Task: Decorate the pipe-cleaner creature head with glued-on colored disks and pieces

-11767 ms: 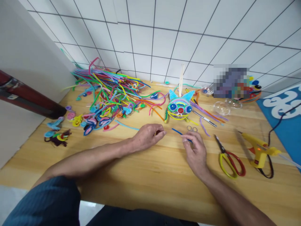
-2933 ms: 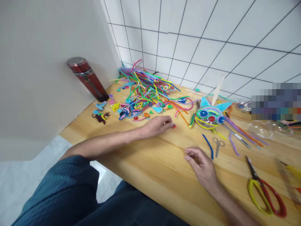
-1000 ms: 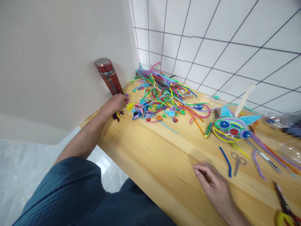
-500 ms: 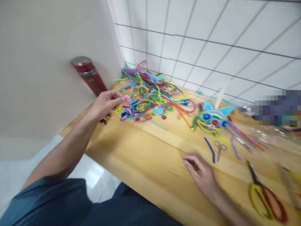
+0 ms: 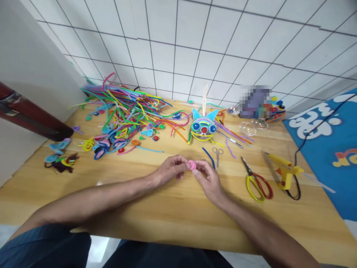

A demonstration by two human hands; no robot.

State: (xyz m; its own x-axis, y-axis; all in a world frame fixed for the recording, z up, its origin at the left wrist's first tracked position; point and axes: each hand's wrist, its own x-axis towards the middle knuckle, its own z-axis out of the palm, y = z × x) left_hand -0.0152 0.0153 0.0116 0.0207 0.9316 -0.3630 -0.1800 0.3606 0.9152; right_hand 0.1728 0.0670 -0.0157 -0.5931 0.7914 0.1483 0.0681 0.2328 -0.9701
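Between my two hands is a small round pink button (image 5: 192, 165), held just above the wooden table (image 5: 156, 208). The thumb and fingers of my left hand (image 5: 175, 168) pinch its left side. My right hand (image 5: 208, 179) grips its right edge with thumb and forefinger. Beyond the hands stands a decorated cat-faced ball (image 5: 203, 128) with blue pipe-cleaner ears, blue button eyes and a red button nose. A dark blue pipe-cleaner piece (image 5: 209, 158) and small scissors (image 5: 218, 154) lie just past my right hand.
A heap of colourful pipe cleaners (image 5: 122, 104) fills the back left, near a red flask (image 5: 30, 111). To the right lie large red-and-yellow scissors (image 5: 256, 182) and a yellow glue gun (image 5: 284, 171) with its cord. Clear plastic domes (image 5: 247, 128) sit by the tiled wall.
My left hand has brought the pink button from beside the pipe-cleaner heap to my right hand, which now touches it too. The view has swung to the right.
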